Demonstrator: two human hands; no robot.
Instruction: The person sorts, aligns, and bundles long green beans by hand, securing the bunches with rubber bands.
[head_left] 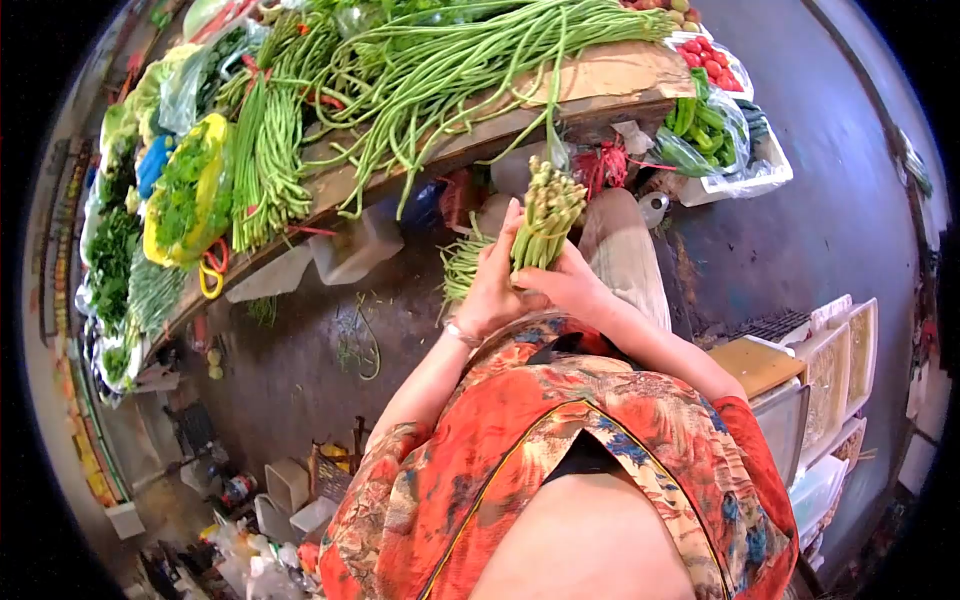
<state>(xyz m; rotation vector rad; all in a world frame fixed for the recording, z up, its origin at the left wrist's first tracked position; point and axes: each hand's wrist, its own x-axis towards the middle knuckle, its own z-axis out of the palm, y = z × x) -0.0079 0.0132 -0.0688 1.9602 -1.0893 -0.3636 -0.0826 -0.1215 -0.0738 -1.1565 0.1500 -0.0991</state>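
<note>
Between my two hands a bundle of long green beans [548, 215] stands with its blunt ends up, over my lap. My left hand [497, 268] presses on the bundle's left side, with its fingers pointing up along the beans. Around the lower right side my right hand [572, 285] is closed, thumb across the front. More beans [462, 268] hang out to the left behind my left wrist. A big heap of loose long beans [450, 75] covers the wooden board [620, 80] ahead, some dangling over its edge.
Red string [602, 165] hangs under the board's right end. Left stand a tied bean bunch [270, 165], scissors with orange-yellow handles [213, 268] and bagged greens [185, 195]. Green peppers [705, 130] and tomatoes [712, 65] sit right. Plastic boxes [835, 370] stand by my right side.
</note>
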